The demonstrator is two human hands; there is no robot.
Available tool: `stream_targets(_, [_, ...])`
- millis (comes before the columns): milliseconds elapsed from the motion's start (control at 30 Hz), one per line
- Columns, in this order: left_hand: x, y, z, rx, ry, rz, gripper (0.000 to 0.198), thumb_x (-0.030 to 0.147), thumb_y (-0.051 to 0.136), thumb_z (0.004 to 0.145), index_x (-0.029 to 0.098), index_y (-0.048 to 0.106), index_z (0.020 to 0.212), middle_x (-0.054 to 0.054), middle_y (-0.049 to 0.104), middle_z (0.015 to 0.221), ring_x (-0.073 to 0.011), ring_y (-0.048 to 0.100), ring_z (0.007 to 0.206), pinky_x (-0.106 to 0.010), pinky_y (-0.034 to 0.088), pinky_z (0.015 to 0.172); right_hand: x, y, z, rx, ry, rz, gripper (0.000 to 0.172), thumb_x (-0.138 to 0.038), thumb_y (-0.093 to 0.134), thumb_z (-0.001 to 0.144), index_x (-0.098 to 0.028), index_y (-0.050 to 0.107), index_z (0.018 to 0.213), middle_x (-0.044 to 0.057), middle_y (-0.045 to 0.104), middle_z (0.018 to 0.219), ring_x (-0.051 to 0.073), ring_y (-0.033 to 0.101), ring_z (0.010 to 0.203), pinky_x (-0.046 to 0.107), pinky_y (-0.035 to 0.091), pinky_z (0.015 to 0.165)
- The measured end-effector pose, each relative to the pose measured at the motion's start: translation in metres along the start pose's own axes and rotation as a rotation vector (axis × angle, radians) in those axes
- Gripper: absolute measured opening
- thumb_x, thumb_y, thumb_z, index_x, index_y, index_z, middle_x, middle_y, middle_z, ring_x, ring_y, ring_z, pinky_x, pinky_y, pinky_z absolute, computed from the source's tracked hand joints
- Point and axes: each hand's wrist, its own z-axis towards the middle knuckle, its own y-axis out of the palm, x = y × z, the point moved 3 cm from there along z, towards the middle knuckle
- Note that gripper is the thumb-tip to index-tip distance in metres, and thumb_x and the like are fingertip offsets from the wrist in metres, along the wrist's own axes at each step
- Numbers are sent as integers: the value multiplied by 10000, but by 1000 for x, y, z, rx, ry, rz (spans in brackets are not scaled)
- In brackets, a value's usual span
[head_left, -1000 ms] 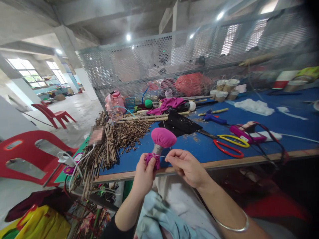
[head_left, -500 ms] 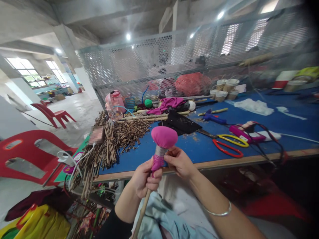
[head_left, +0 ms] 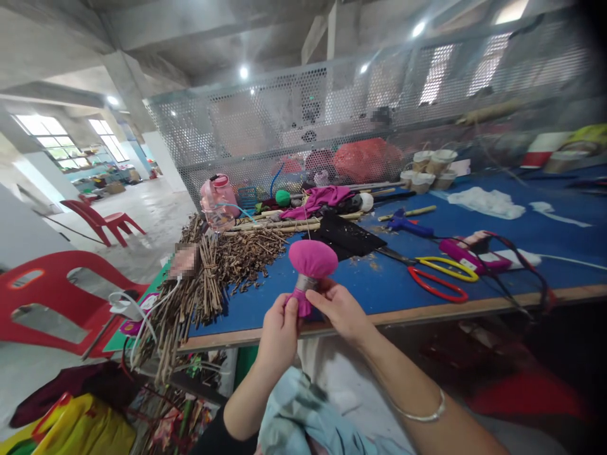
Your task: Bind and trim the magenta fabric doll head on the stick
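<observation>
A pink cloth-covered knob [head_left: 313, 258] stands upright in front of me above the table edge. Grey thread or tape is wound round its neck [head_left: 307, 282], and gathered pink cloth flares out below. My left hand [head_left: 279, 325] is closed on this lower cloth, thumb on top. At the neck, my right hand [head_left: 339, 309] pinches the winding between thumb and fingers from the right side. The stick below the knob is hidden behind my hands. Scissors [head_left: 441, 278] with one yellow and one red handle lie to the right, near a black cloth [head_left: 348, 237].
Bundled twigs [head_left: 208, 278] lie left on the blue table [head_left: 256, 313]. A blue glue gun [head_left: 410, 222], a purple power strip [head_left: 474, 256] with cables and paper cups [head_left: 434, 164] are right. Behind stands a pink jug [head_left: 218, 199] before a perforated metal screen [head_left: 265, 120].
My left hand has shifted its grip, lifting its thumb up the cloth. The lower cloth now flares out and the stick has dropped from sight. My right thumb has come onto the winding.
</observation>
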Motion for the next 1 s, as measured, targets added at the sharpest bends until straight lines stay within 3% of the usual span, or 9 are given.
stream_targets(67, [1,-4,3,28,-12,-30,415,597,521,800,187,486,745,66,402,547,-53,286,417,-178,218,383,-8,-5,-4,-3,-45,-133,361,-495,693,682,-154,586,732,-26,470,591,91,371,534,230,291,491])
stream_targets(167, [5,-6,5,4,-73,-120,472,663,520,756,203,419,717,90,361,518,-39,244,379,-158,188,351,-18,-11,-11,-10,-60,-262,378,-503,644,715,-159,537,599,-45,379,526,81,293,498,234,234,469])
stream_targets(433, [15,0,-8,-238,-342,-388,520,632,650,673,223,334,730,123,324,476,-7,127,352,-103,121,322,-16,-16,-11,-9,-71,-143,366,-470,671,708,-168,494,600,-76,329,491,58,242,445,228,181,435])
stream_targets(533, [19,0,-7,-433,-416,-474,480,559,691,680,215,358,724,133,264,443,-2,69,353,-100,95,310,-12,-14,0,-176,4,-28,380,-474,718,663,-167,500,612,-87,318,478,48,214,431,223,170,430])
stream_targets(633, [21,5,-5,-753,-583,-541,413,465,692,699,191,387,643,131,199,409,6,32,329,-108,52,283,-15,-14,13,-326,44,14,358,-434,773,604,-153,581,714,-71,400,516,52,264,446,218,210,440])
stream_targets(700, [20,11,-2,-931,-680,-619,402,391,691,687,186,364,573,120,195,388,8,31,303,-115,31,261,-17,-14,19,-358,44,28,400,-382,785,592,-156,633,884,-47,491,585,69,340,478,221,268,461])
stream_targets(767, [18,19,1,-1015,-718,-716,393,326,677,679,188,339,536,112,198,367,4,23,281,-121,12,242,-16,-12,26,-339,24,52,394,-328,775,598,-165,650,935,-24,554,641,92,411,521,232,325,490])
stream_targets(900, [10,35,2,-1026,-738,-841,362,291,604,742,183,327,534,110,166,363,1,-23,288,-106,-29,246,-4,-9,39,-179,-61,131,196,-269,748,593,-174,631,718,12,602,709,131,500,631,250,402,555])
stream_targets(1000, [10,34,2,-982,-722,-880,432,492,524,807,185,350,558,113,137,389,2,-35,302,-99,-30,256,5,-13,45,-128,-67,206,226,-345,694,643,-195,526,646,-42,464,557,86,385,495,211,323,447])
